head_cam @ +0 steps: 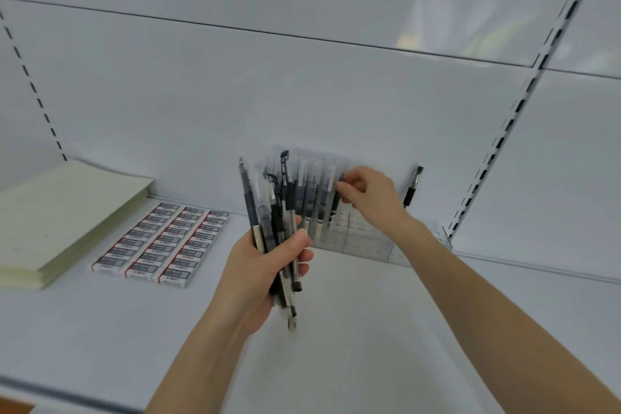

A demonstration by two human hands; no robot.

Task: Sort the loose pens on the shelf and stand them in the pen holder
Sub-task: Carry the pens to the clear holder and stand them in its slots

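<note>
My left hand (265, 265) grips a fanned bundle of several black and clear pens (268, 212) upright above the white shelf. Behind it a clear plastic pen holder (363, 235) stands against the back wall, with several pens (312, 191) standing in its left slots. My right hand (366, 193) reaches over the holder and pinches the top of a dark pen (336, 198) at the right end of that row. One black pen (412, 186) leans alone against the back wall to the right of the holder.
Rows of boxed erasers (161, 239) lie on the shelf (369, 329) to the left, beside a stack of pale yellow paper pads (64, 215). Slotted uprights (497, 144) run up the back wall. A clear divider (443, 235) stands at the right.
</note>
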